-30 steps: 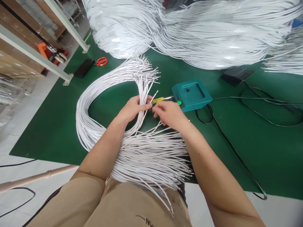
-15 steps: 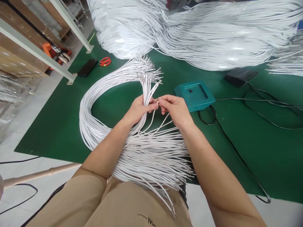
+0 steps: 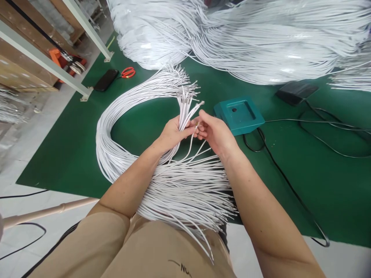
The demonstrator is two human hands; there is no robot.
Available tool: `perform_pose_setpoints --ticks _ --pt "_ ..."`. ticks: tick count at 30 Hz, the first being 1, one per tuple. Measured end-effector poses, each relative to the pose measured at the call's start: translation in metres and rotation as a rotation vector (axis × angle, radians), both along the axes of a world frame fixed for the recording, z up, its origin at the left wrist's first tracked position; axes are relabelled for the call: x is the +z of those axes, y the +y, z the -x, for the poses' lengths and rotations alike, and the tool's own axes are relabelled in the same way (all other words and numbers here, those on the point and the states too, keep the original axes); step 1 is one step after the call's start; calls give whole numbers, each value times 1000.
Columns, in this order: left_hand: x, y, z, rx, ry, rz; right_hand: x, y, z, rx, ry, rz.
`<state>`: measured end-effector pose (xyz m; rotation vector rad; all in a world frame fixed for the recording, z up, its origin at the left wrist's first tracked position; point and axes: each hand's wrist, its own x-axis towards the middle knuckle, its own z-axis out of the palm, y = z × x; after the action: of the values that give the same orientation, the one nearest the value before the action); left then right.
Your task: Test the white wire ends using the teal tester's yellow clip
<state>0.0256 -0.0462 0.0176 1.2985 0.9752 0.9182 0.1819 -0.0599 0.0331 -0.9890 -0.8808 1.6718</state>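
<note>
My left hand (image 3: pixel 171 134) is closed around a small bunch of white cables (image 3: pixel 183 112), whose metal-tipped ends point up. Under its thumb runs a single white cable (image 3: pixel 190 146), with a small yellowish spot at its end. My right hand (image 3: pixel 218 133) is beside that end, thumb lifted away and fingers partly curled beneath it; the fingertips lie close to the left hand. A large curved bundle of white cables (image 3: pixel 104 129) loops around on the left. Its other ends (image 3: pixel 191 193) fan out in front of my body, over the table edge.
A teal tray-like device (image 3: pixel 257 122) with black cords stands right of my hands, a black block (image 3: pixel 295 92) beyond it. Large heaps of white cables (image 3: pixel 261 50) lie at the back. Red-handled scissors (image 3: pixel 128 72) and a black phone-like object (image 3: pixel 106 80) lie back left, near a metal post (image 3: pixel 46 60).
My right thumb has lifted off the single cable's end, and the right fingers have loosened. The bunch in my left hand has shifted slightly to the right.
</note>
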Motion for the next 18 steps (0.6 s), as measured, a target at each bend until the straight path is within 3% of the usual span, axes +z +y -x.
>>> perform_pose_setpoints --ticks 9,18 --pt "1 0 3 35 -25 -9 -3 1 -3 100 88 31" --pt "1 1 1 32 -128 -22 6 -5 4 -132 -155 -68"
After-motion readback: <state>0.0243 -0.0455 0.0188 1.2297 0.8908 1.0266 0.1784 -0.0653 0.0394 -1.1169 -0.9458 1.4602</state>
